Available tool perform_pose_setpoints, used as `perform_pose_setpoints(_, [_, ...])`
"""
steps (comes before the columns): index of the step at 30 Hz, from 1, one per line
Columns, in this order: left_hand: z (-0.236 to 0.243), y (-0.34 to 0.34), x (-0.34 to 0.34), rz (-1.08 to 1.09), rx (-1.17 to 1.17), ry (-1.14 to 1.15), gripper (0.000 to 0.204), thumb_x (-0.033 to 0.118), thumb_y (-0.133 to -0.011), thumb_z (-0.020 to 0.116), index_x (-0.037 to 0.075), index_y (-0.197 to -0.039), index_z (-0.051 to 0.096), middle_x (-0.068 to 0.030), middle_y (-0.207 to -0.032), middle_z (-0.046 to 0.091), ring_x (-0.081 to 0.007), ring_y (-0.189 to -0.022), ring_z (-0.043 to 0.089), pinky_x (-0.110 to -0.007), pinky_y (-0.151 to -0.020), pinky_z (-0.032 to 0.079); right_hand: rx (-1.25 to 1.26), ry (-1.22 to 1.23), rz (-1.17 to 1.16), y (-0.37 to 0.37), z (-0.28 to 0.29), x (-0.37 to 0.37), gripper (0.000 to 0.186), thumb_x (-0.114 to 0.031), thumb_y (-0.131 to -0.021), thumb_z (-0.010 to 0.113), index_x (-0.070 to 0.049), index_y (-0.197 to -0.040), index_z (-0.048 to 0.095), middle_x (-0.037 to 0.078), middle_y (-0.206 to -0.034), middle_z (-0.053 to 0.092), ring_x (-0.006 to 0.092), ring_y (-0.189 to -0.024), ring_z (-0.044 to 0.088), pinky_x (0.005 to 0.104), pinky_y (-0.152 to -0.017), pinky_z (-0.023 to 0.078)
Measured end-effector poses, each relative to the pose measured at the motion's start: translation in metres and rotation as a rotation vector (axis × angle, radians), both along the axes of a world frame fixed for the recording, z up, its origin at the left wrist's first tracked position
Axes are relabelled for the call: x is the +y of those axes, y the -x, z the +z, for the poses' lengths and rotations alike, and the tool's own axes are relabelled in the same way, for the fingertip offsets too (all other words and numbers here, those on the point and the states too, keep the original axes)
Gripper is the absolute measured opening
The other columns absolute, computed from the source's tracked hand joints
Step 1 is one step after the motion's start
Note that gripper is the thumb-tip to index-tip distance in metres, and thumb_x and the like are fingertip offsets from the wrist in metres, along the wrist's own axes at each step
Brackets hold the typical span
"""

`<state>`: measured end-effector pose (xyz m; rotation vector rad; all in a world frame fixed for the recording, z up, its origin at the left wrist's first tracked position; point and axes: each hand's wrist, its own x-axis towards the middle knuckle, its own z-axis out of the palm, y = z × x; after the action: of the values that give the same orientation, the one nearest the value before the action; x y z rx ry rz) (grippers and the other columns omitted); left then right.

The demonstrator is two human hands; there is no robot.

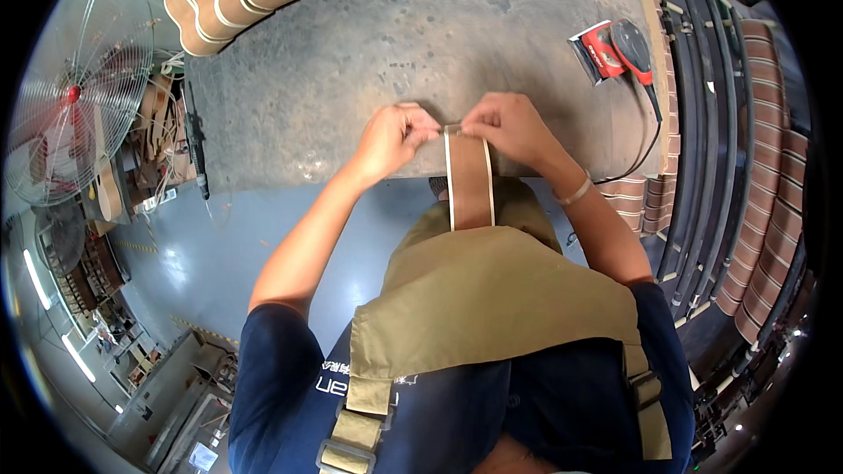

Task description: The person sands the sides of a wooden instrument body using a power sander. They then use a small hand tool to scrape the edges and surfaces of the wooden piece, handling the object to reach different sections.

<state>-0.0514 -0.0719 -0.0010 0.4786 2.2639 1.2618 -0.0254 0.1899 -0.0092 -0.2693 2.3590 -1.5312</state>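
Both hands pinch the far end of a brown wooden strip (470,180) at the near edge of the desk (395,53): left hand (392,136) just left of the end, right hand (512,127) on its right corner, fingers pressed together on it. The strip's long axis runs from both grips back toward the person's apron (492,298), with the right hand slightly nearer. A red sander (615,48) lies well right of the right grip.

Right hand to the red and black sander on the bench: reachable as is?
Probably yes, once freed. The right hand now pinches the top edge of the brown strip alongside the left hand; bare bench top lies between it and the sander.
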Motion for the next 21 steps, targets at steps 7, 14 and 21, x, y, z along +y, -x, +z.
perform_pose_setpoints(7, [0.018,-0.026,-0.002,0.003,0.188,-0.010,0.007,0.000,-0.094,0.077,0.001,-0.100,0.081,-0.0122,-0.091,0.078,-0.0252,-0.081,0.075,-0.036,-0.074,0.057,0.200,-0.007,-0.017,-0.026,0.008,-0.002,0.014,-0.015,-0.091,0.079,-0.002,-0.094,0.081,0.012,-0.085,0.071,0.0231,-0.074,0.066,0.0375,-0.068,0.051])
perform_pose_setpoints(14, [0.006,-0.036,0.001,0.063,0.403,0.029,0.010,0.000,-0.092,0.077,0.005,-0.098,0.082,-0.0120,-0.087,0.075,-0.0318,-0.084,0.075,-0.041,-0.073,0.058,0.367,-0.068,-0.003,-0.025,0.012,-0.006,0.010,-0.009,-0.092,0.075,-0.004,-0.098,0.081,0.012,-0.090,0.071,0.0317,-0.080,0.064,0.0395,-0.071,0.053])
perform_pose_setpoints(21, [-0.006,-0.103,-0.002,0.019,0.834,0.012,0.029,-0.010,-0.083,0.073,0.008,-0.105,0.081,-0.0078,-0.087,0.072,-0.0263,-0.092,0.076,-0.039,-0.080,0.059,0.611,-0.086,0.019,-0.096,0.009,-0.009,0.018,-0.005,-0.090,0.069,-0.008,-0.105,0.077,0.010,-0.090,0.067,0.0341,-0.087,0.064,0.0437,-0.076,0.055])
